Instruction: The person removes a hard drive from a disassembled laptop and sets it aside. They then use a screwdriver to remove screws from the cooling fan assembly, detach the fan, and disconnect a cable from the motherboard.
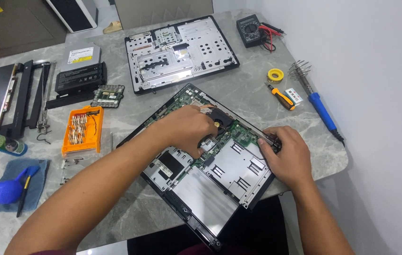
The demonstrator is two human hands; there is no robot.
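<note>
Grey marble-look table (239, 94), white wall at its right edge, dark floor beyond the far left corner. Dead centre lies the opened laptop base (210, 174), turned diagonally, with its near corner hanging over the table edge. Left hand (189, 127) is curled down on the board beside the fan (220, 118), fingertips hidden. Right hand (286, 158) pinches the base's right edge, fingers together. Orange bit case (83, 130) sits left of the base, screwdriver (281, 97) and soldering iron (321, 108) to its right.
</note>
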